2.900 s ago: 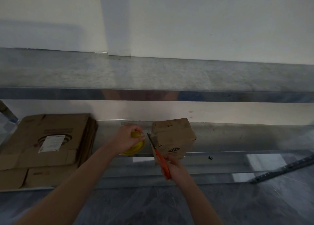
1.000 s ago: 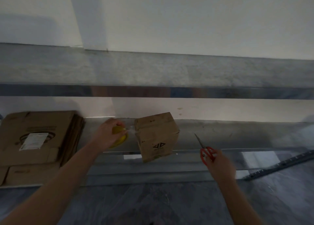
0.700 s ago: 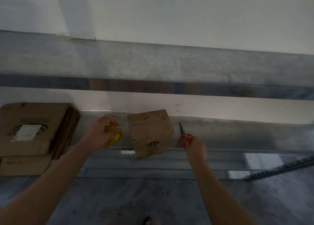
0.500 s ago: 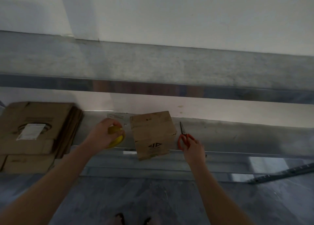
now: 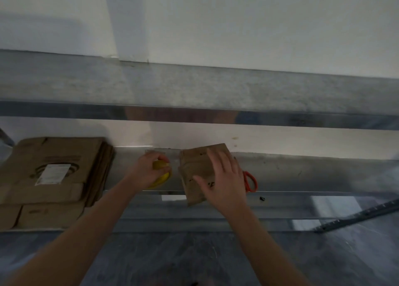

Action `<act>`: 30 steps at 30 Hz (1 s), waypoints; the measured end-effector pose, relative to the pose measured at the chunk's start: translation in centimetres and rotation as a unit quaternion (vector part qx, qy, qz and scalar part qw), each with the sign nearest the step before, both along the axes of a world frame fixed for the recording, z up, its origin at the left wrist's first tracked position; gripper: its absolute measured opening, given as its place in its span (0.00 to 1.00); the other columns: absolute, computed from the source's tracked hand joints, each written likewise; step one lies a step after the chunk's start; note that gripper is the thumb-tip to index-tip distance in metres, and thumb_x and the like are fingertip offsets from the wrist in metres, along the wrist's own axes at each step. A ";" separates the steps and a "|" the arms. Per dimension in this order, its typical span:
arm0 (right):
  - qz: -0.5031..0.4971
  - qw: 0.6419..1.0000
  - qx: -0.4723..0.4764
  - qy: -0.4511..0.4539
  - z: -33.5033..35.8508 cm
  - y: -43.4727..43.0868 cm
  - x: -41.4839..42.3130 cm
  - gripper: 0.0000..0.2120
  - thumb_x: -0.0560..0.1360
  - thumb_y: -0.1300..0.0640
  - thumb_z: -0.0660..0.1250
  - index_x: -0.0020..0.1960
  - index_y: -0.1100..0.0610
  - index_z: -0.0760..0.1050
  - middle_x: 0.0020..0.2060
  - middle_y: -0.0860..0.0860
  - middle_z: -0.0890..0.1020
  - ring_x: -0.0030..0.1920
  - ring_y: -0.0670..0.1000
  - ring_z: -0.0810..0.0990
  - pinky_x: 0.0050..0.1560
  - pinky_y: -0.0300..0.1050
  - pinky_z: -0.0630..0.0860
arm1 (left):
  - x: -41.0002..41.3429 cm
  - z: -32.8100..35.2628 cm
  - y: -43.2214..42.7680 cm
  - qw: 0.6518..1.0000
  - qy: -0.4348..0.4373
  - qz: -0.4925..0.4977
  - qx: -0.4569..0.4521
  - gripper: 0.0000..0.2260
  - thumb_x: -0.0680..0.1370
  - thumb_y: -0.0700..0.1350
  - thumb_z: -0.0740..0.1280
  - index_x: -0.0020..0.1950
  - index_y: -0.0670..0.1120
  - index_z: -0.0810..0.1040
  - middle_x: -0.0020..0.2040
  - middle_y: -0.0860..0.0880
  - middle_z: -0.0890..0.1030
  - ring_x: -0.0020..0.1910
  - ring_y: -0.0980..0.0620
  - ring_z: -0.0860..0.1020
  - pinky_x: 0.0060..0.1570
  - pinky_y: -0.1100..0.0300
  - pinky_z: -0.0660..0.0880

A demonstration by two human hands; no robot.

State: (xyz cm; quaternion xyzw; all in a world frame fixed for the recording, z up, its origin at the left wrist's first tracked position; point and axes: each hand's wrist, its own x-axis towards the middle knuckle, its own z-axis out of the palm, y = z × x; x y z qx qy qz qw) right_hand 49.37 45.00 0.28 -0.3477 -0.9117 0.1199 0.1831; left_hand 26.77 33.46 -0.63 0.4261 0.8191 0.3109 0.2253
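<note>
Behind everything, a pale wall [image 5: 237, 26] filling the upper part of the view. Below it, spanning the whole width, a long grey metal upper shelf [image 5: 194, 91] with a shiny front edge. At the bottom, dim grey floor [image 5: 172, 259]. Between the two, a lower metal shelf [image 5: 302, 173], carrying all the rest. At its left end, a stack of flattened cardboard [image 5: 64, 151], lying flat, with a white label on the top sheet. At lower right, a dark slotted rail [image 5: 356, 217], slanting up toward the right edge. Near the middle of the lower shelf, a small cardboard box [image 5: 194, 167], standing a little askew, with one lower corner poking out past the shelf's front lip. Laid on that box from the front, the right hand [image 5: 224, 182], fingers straight and spread over its top, thumb out across the front face, not clenched round anything. Just left of the box and close to it, the left hand [image 5: 144, 173], fingers curled down over a yellow roll [image 5: 160, 166] and grasping it from above, down at the shelf surface. Just right of the box, lying on the shelf, scissors [image 5: 250, 181] with orange-red handles, blades hidden behind the right hand. Smallest, a dark bolt [image 5: 262, 198] on the shelf's front lip, below the scissors
</note>
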 end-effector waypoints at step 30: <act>-0.068 0.993 -0.068 -0.062 -1.3 0.7 -5.4 0.37 0.71 0.27 0.59 0.76 0.42 0.62 0.77 0.48 0.60 0.77 0.52 0.54 0.78 0.55 0.48 | -7.5 -1.3 -6.0 0.999 0.007 0.004 -0.047 0.10 0.73 0.47 0.74 0.52 0.51 0.78 0.52 0.54 0.75 0.52 0.54 0.73 0.50 0.61 0.69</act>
